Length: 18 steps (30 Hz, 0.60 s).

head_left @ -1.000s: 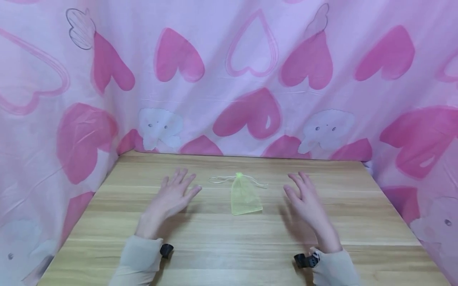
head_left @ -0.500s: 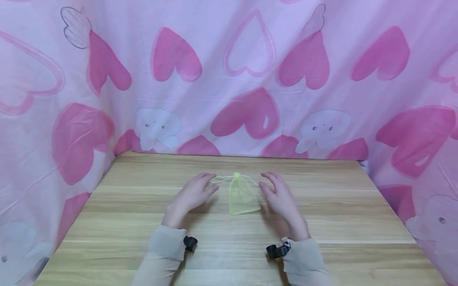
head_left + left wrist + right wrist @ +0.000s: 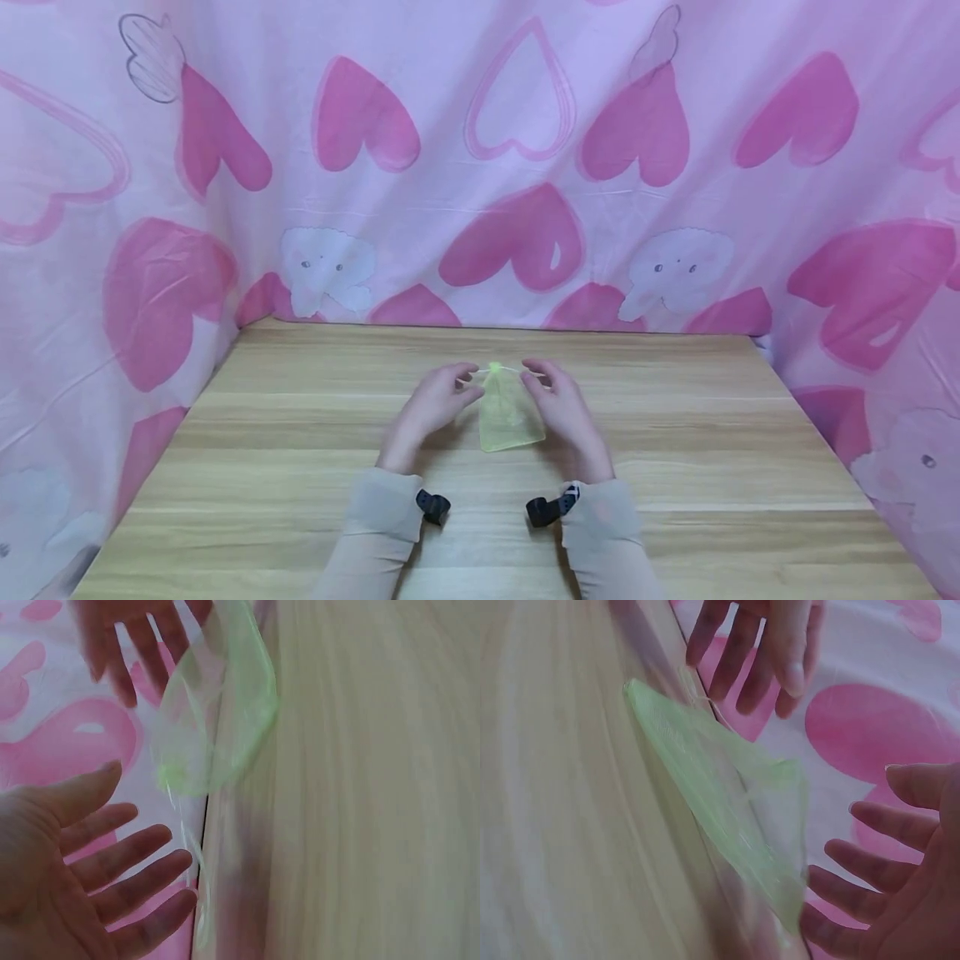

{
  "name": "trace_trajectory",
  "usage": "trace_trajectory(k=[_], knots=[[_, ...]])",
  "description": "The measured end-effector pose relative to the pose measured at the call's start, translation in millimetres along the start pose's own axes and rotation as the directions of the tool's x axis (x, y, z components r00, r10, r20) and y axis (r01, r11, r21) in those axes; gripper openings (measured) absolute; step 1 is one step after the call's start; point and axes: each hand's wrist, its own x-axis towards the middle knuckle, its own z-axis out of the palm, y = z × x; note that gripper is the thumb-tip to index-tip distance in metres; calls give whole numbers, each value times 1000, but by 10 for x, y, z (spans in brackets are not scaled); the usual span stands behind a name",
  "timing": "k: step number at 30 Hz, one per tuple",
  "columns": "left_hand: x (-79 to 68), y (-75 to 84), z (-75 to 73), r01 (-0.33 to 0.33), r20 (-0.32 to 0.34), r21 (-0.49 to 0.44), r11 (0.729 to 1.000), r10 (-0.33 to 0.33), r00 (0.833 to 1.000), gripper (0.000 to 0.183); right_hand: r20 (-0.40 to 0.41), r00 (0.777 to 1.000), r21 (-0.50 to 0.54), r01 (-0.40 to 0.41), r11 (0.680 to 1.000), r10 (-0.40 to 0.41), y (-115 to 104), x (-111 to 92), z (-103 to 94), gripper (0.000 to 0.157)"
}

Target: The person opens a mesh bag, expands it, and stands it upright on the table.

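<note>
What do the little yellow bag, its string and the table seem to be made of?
Bag: probably organza or a similar sheer fabric, softly shiny; the background shows through it.
String: perhaps smooth cord; it looks thin and pale, but blur hides the fibre.
Table: wood or wood-look laminate, smooth and satiny; it shows long grain streaks and faint reflections.

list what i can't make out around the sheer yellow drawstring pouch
Ends of the drawstring: head view, hidden by the left hand and right hand.
Whether the left hand touches the drawstring: left wrist view, strands blurred.
Bottom of the sheer yellow pouch: left wrist view, cut off by top edge.
</note>
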Motion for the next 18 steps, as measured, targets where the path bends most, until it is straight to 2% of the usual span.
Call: trace_trajectory(k=[4, 9, 12, 15, 18], knots=[[21, 39, 56, 71, -10, -78, 994, -72, 997, 41, 2, 998, 72, -65, 995, 65, 35, 50, 68, 39], [63, 58, 130, 173, -36, -77, 982, -176, 984, 38, 0, 988, 183, -154, 971, 157, 96, 97, 128, 37], [91, 38, 173, 217, -38, -51, 975, -219, 975, 35, -12, 986, 164, -159, 973, 163, 126, 115, 151, 34], [124, 6, 207, 231, -30, -49, 972, -233, 972, 32, -26, 991, 104, -125, 987, 129, 138, 132, 175, 32], [151, -14, 229, 229, -8, -108, 967, -231, 973, 32, -25, 994, 92, -105, 990, 107, 125, 144, 198, 29]])
